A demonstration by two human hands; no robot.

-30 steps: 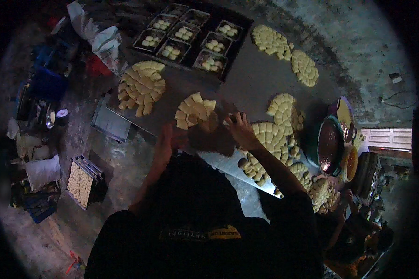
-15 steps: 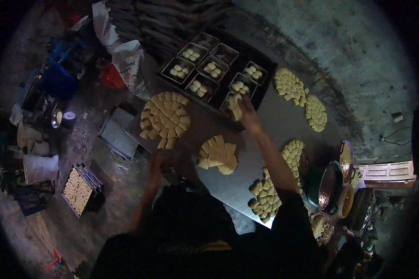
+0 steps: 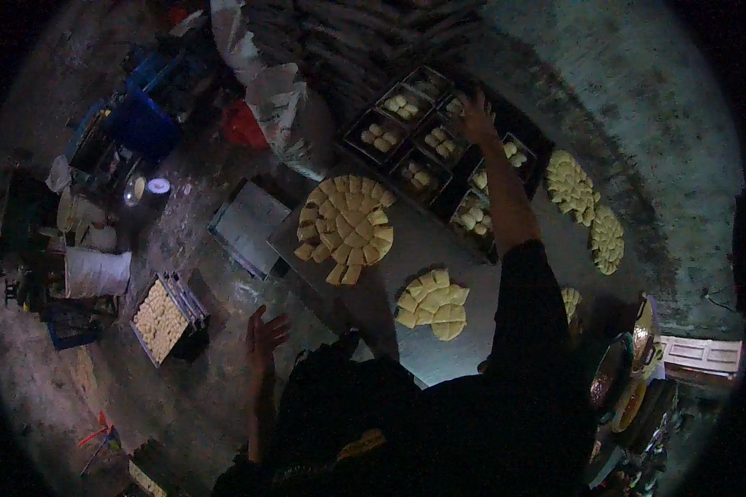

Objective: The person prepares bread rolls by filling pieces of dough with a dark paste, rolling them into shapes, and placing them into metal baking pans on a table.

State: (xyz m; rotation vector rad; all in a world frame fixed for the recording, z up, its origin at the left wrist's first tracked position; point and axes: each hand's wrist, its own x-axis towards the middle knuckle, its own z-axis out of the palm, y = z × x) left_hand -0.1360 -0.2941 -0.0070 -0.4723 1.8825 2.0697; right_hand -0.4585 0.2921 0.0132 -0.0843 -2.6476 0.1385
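My right hand [image 3: 475,118] is stretched out over the far side of a dark rack of rectangular baking pans [image 3: 365,147]. Its fingers look spread, beside pale dough balls [image 3: 453,106] in a far pan. Clusters of round dough balls [image 3: 439,142] fill several other pans. My left hand [image 3: 267,330] hangs in the air left of the table, fingers apart and nothing in it. Between my arms lie a large round of cut dough pieces [image 3: 348,219] and a smaller cut dough slab [image 3: 433,304].
More cut dough [image 3: 570,186] lies along the table's right side, near large round metal pans [image 3: 612,373]. Beside the table on the left is a grey metal tray [image 3: 250,225]. A tray of small dough pieces [image 3: 159,323] and blue crates [image 3: 141,124] stand on the floor.
My right hand has moved from the nearest pan to a far one; dough balls now sit in both. My left hand has swung out left and opened. The view has shifted.
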